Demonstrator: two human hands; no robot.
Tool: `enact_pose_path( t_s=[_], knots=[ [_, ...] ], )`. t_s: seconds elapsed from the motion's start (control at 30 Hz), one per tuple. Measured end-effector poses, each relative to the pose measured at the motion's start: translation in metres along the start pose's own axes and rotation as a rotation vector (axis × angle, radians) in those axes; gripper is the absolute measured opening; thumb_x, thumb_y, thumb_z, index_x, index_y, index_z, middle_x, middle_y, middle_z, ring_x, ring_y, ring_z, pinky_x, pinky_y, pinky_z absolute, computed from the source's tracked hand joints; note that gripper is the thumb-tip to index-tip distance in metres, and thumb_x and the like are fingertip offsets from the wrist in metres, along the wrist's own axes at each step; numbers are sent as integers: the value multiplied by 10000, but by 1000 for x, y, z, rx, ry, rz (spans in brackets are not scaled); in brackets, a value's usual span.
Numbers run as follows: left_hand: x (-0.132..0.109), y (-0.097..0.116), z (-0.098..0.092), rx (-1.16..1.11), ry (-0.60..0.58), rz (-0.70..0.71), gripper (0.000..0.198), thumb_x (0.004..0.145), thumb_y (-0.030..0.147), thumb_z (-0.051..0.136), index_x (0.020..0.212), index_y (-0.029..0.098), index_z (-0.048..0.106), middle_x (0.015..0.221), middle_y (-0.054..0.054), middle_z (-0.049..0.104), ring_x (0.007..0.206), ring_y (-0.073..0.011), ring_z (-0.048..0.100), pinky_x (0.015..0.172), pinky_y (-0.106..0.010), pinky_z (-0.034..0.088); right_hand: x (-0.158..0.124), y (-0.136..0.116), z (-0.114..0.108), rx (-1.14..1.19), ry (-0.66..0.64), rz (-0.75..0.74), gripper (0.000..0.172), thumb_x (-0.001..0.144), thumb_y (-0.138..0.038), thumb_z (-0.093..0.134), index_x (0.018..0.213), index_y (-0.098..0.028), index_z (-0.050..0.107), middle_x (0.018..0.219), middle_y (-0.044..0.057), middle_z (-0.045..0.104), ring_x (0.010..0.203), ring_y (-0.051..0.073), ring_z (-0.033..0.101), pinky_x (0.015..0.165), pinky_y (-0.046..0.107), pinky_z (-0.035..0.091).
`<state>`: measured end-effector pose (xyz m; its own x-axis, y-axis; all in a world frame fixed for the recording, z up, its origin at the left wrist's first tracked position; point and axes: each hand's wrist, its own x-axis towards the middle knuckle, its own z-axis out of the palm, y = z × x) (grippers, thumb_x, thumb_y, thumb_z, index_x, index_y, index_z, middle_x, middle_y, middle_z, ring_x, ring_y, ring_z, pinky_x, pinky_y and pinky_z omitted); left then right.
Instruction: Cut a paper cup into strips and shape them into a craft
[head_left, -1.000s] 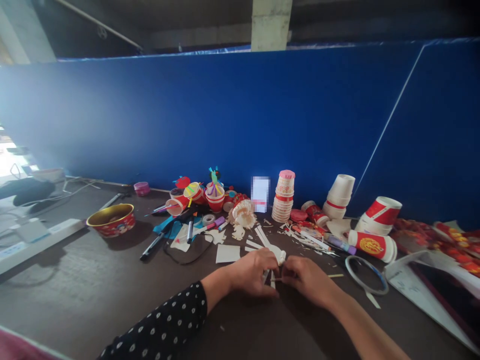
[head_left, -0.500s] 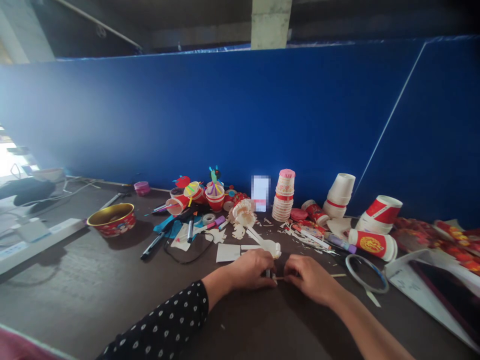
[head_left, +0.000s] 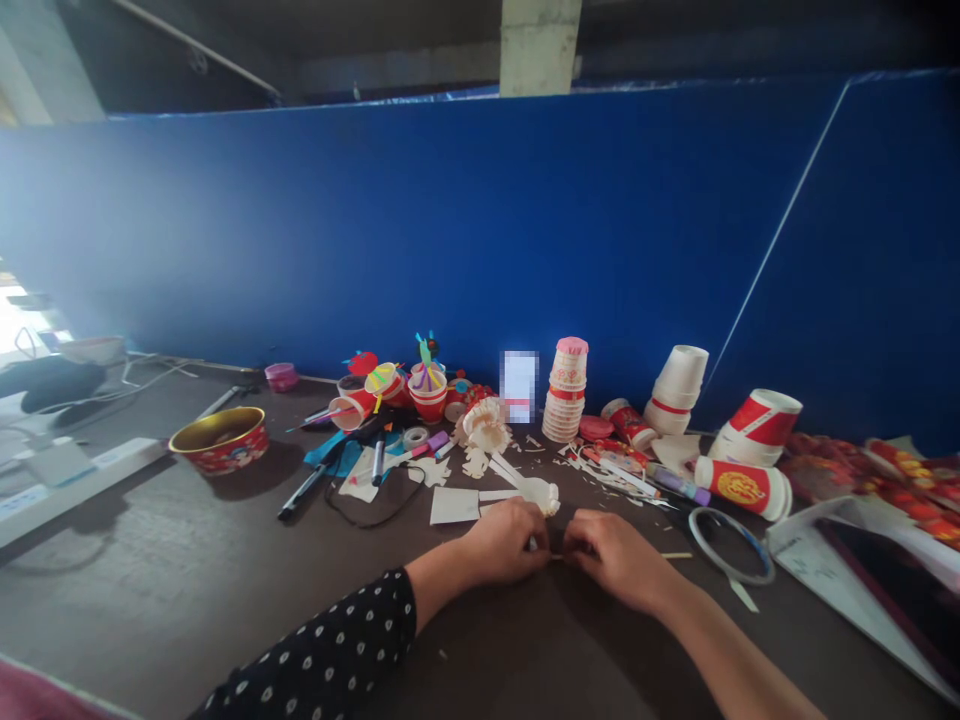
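Note:
My left hand and my right hand meet low on the dark tabletop, fingertips pinching a thin pale paper strip between them. Just beyond my left fingers lies a white cut-paper piece with a long strip running up-left from it. Part of the pinched strip is hidden by my fingers. A square of white paper sits left of that piece. A fringed paper-cup craft stands further back.
Along the blue wall stand stacked paper cups, red-and-white cups, and small cup crafts. Markers, a tape roll, a red-and-gold tin and paper scraps lie about.
The white cut-paper piece has shifted left and lower, out of my fingers' upper grip. My hands have drawn slightly closer around the thin strip.

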<state>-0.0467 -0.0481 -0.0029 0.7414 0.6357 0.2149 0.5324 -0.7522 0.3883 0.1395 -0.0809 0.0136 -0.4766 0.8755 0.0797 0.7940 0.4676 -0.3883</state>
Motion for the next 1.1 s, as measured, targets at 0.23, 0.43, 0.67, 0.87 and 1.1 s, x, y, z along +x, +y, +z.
enact_pose_path(
  t_s=[0.23,0.43,0.67,0.87,1.1],
  knots=[
    [1,2,-3,-108,-20,-117,67,699,160,601,680,152,665,756,-18,634,734,-134,551,676,-205,395,1,1,1,27,-5,-6,145,727,-168,498,757,-190,638,778,18,603,734,135,540,636,215,350],
    [1,2,-3,-116,-22,-113,66,689,132,600,679,140,665,743,-23,624,713,-129,543,649,-195,389,1,-1,2,51,-7,-8,162,710,-147,486,742,-181,641,776,23,610,736,138,541,646,220,351],
    [2,5,-3,-28,-56,-141,74,705,125,579,679,133,648,744,-36,615,723,-142,538,667,-211,394,2,-6,4,107,12,-42,135,722,-177,516,764,-189,643,795,23,618,755,149,545,659,223,356],
    [2,3,0,22,-59,-124,83,689,105,553,666,130,628,771,-50,617,754,-158,536,693,-225,397,4,-14,13,116,73,-26,115,738,-178,505,708,-185,616,816,33,629,761,154,551,668,225,359],
    [1,3,-1,-34,-52,-130,119,711,101,529,695,135,642,779,-40,629,761,-149,551,708,-216,403,4,-17,13,124,75,49,113,713,-187,525,687,-193,634,729,9,631,661,130,550,592,210,337]
  ],
)
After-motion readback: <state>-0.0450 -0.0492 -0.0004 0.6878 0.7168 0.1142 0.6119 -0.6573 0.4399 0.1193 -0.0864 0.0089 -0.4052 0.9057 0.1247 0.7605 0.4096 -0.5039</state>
